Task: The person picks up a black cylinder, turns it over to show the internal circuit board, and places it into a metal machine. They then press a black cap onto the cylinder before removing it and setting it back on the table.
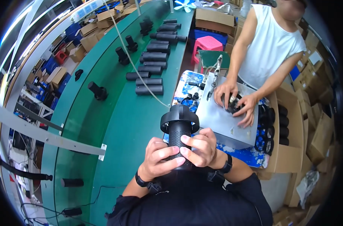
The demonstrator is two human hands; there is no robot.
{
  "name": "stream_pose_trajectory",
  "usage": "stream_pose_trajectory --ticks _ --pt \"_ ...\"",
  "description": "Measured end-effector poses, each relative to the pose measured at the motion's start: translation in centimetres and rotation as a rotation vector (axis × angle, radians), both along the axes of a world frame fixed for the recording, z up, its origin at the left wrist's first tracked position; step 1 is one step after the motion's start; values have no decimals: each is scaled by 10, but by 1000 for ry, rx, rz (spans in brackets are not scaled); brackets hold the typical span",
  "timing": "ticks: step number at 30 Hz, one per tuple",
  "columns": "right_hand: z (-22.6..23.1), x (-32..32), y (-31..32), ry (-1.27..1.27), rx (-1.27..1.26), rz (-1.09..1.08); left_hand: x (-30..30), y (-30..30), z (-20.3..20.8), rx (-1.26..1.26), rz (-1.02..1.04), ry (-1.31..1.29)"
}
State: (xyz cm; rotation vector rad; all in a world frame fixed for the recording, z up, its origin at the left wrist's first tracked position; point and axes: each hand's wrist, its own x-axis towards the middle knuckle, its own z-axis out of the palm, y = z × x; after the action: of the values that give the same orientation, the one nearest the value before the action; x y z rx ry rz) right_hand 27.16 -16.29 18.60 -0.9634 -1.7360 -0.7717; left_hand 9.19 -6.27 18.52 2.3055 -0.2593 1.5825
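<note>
In front of my chest I hold a black perforated cylinder, roughly upright, with a wide black ring round its far end. My left hand wraps its left side, fingertips pressed on the dotted wall. From the other side my right hand grips the same cylinder, thumb and fingers closed on it. Its near end is partly hidden behind my fingers. Beyond it, a row of black cylinders lies along the green bench.
To the right, a co-worker's hands handle a black part on a grey metal box. Several black cylindrical parts stand on the green belt, one with a flared base. A thin pale cable hangs across the bench. Cardboard boxes stand at right.
</note>
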Motion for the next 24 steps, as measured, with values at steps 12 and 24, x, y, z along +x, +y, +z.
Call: stream_pose_trajectory --ticks 12,24 --pt "-61 85 -16 1134 -992 225 -95 244 -35 -366 962 345" --pt "-70 87 -17 1081 -1061 204 -193 379 -73 -791 1549 912"
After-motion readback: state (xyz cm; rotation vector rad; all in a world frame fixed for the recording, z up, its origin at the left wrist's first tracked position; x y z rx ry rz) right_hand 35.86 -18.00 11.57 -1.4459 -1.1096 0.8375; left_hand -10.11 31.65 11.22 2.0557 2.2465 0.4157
